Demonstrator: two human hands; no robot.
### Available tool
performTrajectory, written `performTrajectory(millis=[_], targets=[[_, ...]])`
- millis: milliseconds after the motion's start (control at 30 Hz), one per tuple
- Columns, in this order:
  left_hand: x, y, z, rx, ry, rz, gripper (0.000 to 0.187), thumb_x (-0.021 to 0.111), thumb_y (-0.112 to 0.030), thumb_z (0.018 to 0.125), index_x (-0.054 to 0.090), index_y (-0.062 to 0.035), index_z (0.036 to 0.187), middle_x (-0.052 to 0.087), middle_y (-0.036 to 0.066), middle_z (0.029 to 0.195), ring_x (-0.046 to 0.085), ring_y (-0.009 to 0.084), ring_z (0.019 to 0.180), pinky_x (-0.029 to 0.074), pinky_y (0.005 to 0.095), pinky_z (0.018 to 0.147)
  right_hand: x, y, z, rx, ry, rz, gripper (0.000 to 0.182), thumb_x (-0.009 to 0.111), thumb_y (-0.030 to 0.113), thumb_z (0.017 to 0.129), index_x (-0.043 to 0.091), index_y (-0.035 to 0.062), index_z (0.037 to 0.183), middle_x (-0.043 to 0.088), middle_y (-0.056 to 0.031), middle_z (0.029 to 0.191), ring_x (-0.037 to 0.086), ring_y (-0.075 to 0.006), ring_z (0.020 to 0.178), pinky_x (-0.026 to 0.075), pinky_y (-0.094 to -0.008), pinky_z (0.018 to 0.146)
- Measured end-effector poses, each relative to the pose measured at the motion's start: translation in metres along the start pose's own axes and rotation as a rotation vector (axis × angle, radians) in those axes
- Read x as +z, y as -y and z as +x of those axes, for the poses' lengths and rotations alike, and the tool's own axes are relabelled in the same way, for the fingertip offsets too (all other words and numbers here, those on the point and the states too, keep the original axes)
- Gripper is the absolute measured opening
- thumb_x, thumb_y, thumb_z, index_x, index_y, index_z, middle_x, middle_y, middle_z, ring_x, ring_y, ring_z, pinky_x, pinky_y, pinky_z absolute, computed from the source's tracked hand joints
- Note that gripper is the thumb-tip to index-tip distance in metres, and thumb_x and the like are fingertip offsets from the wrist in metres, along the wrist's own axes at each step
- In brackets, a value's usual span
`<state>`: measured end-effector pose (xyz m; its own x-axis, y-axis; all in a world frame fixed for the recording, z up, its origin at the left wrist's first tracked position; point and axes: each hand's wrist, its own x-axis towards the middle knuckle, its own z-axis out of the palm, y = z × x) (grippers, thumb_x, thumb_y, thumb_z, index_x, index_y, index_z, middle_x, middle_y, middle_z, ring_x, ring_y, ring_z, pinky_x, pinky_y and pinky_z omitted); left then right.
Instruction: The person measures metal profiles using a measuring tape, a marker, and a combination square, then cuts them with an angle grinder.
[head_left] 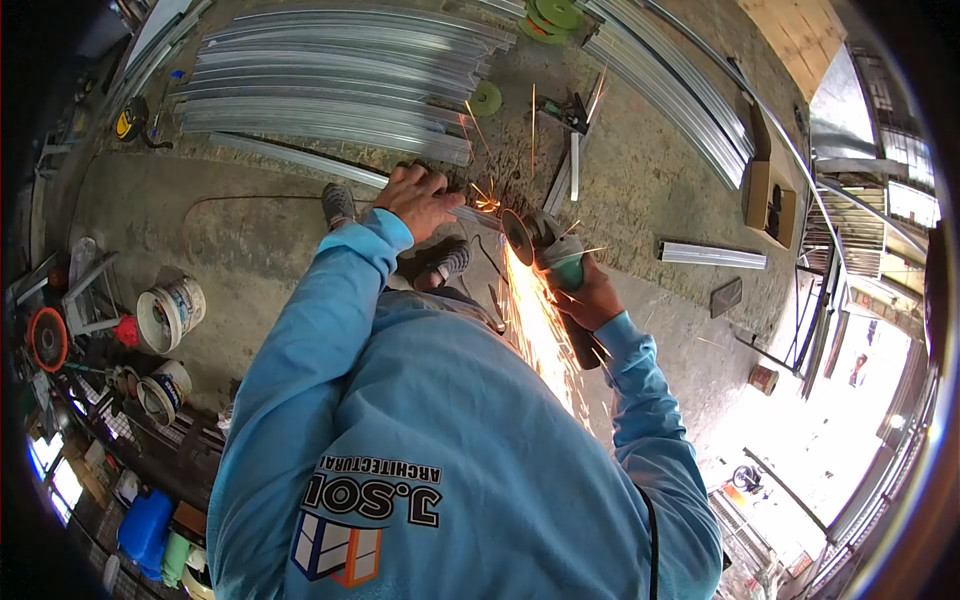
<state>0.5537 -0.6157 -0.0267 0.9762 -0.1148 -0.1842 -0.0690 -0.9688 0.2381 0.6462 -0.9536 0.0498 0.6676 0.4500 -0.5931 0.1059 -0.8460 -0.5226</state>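
- The concrete floor [250, 240] carries everything here: rough, grey and dusty, it gives your shoes good footing and a firm bed for long stock.
- The stack of metal channels [330, 80] lies far and to the left, with more lengths fanned out at far right; thin-walled sections like these look light but springy, with sharp edges.
- The metal strip [300, 160] you are cutting runs along the floor from the left to the middle, just in front of the stack. It should be stiff across its width yet whippy along its length, so hold it close to the cut.
- Your left hand [415, 195] is pressed down on that strip beside the cut, fingers curled over it.
- Your right hand [590, 295] is clenched around the body of the angle grinder [545, 245], whose disc meets the strip where the sparks [530, 310] stream back towards you; the exact contact point is hard to make out through the glare.
- Two white buckets [170, 315] stand near left, and an open cardboard box [770, 205] sits at right.
- A short offcut [712, 256] lies right of the grinder.
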Motion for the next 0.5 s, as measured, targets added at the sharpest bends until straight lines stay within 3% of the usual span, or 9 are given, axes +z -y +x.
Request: performTrajectory(millis=[67,133,167,233,267,333,433,500], targets=[[0.000,0.000,0.000,0.007,-0.036,0.001,0.035,0.062,-0.047,0.093,0.063,-0.0342,0.125,0.058,0.002,0.119,0.048,0.0285,0.114,0.036,0.0464,0.096,0.008,-0.011,0.005,-0.002,0.004,0.020,0.070,0.084,0.037,0.069,0.051,-0.0022,0.117,0.069,-0.0247,0.098,0.069,-0.0402,0.095,0.053,-0.0441,0.080],[-0.001,0.000,0.000,0.005,-0.009,-0.021,0.035,0.063,-0.047,0.092,0.064,-0.0336,0.124,0.058,0.002,0.118,0.048,0.0281,0.114,0.036,0.0464,0.096,0.018,-0.021,0.009,-0.110,0.037,0.438,0.070,0.084,0.039,0.070,0.050,-0.0019,0.116,0.068,-0.0229,0.095,0.070,-0.0386,0.092,0.054,-0.0437,0.078],[-0.001,0.000,0.000,0.003,-0.010,-0.021,0.035,0.063,-0.047,0.092,0.064,-0.0336,0.124,0.058,0.002,0.118,0.048,0.0281,0.114,0.036,0.0464,0.096,0.019,-0.025,0.010,-0.111,0.038,0.437,0.070,0.084,0.039,0.070,0.050,-0.0019,0.116,0.068,-0.0229,0.095,0.070,-0.0386,0.092,0.054,-0.0437,0.078],[0.000,0.001,-0.001,0.023,-0.049,-0.018,0.035,0.065,-0.047,0.091,0.064,-0.0337,0.123,0.058,0.001,0.117,0.049,0.0277,0.113,0.036,0.0466,0.095,0.018,-0.032,0.009,-0.303,-0.054,-0.068,0.066,0.085,0.038,0.072,0.051,-0.0006,0.113,0.068,-0.0206,0.094,0.070,-0.0364,0.089,0.055,-0.0428,0.077],[0.003,0.002,-0.001,0.020,-0.050,-0.017,0.035,0.065,-0.047,0.091,0.064,-0.0337,0.123,0.058,0.001,0.117,0.049,0.0277,0.113,0.036,0.0466,0.095,0.020,-0.039,0.009,-0.306,-0.054,-0.070,0.066,0.085,0.038,0.072,0.051,-0.0006,0.113,0.068,-0.0206,0.094,0.070,-0.0364,0.089,0.055,-0.0428,0.077],[0.013,0.005,-0.001,0.088,-0.225,-0.050,0.040,0.077,-0.042,0.081,0.067,-0.0308,0.119,0.056,0.000,0.108,0.049,0.0280,0.104,0.039,0.0472,0.091,0.028,-0.055,0.011,-0.160,-0.005,0.199,0.064,0.085,0.037,0.074,0.051,0.0009,0.114,0.068,-0.0199,0.095,0.070,-0.0354,0.088,0.055,-0.0428,0.077],[0.021,0.008,0.000,0.102,-0.302,-0.049,0.040,0.077,-0.042,0.081,0.067,-0.0307,0.119,0.056,0.000,0.108,0.049,0.0278,0.104,0.040,0.0471,0.090,0.041,-0.081,0.024,-0.095,-0.033,0.286,0.066,0.084,0.037,0.074,0.050,0.0013,0.118,0.069,-0.0204,0.097,0.070,-0.0356,0.091,0.055,-0.0430,0.077],[0.017,0.005,-0.001,0.094,-0.287,-0.028,0.041,0.077,-0.042,0.081,0.067,-0.0309,0.119,0.056,0.000,0.108,0.049,0.0278,0.104,0.040,0.0471,0.090,0.021,-0.027,0.012,-0.200,-0.034,0.215,0.068,0.084,0.039,0.074,0.050,0.0010,0.119,0.069,-0.0219,0.098,0.070,-0.0372,0.095,0.055,-0.0437,0.078]])
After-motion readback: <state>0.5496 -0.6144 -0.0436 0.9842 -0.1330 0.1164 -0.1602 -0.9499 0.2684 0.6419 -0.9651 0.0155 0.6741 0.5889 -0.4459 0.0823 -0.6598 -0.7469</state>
